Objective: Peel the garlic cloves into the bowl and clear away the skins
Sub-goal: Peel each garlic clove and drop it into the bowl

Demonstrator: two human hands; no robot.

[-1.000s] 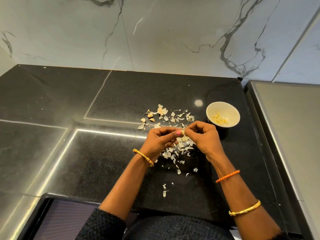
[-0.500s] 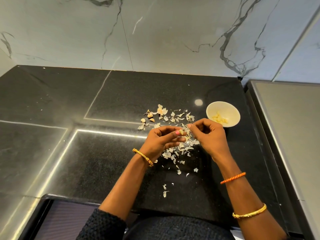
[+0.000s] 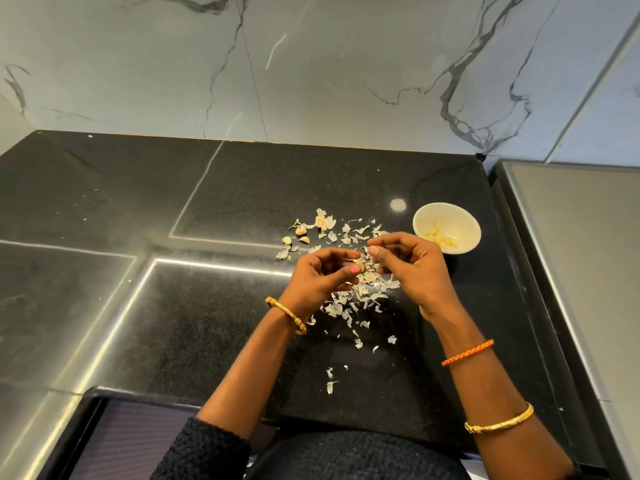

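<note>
A garlic clove [image 3: 359,266] is being pinched by the left hand [image 3: 325,277]; the right hand [image 3: 412,263], curled, possibly pinching skin, is being held just beside it, nearer the bowl [image 3: 468,227].

left hand [image 3: 320,277]: bare, thumbnail painted pink
left wrist: gold bangle [image 3: 286,315] with small red-dotted ends
left sleeve [image 3: 204,452]: black, knobbly knit, pushed up above the forearm
right hand [image 3: 414,268]: bare, no rings visible
right wrist: thin braided orange thread band [image 3: 467,352]
right forearm: plain gold bangle [image 3: 498,420], farther up than the thread
torso: same black textured knit [image 3: 353,457] across the bottom edge
</note>
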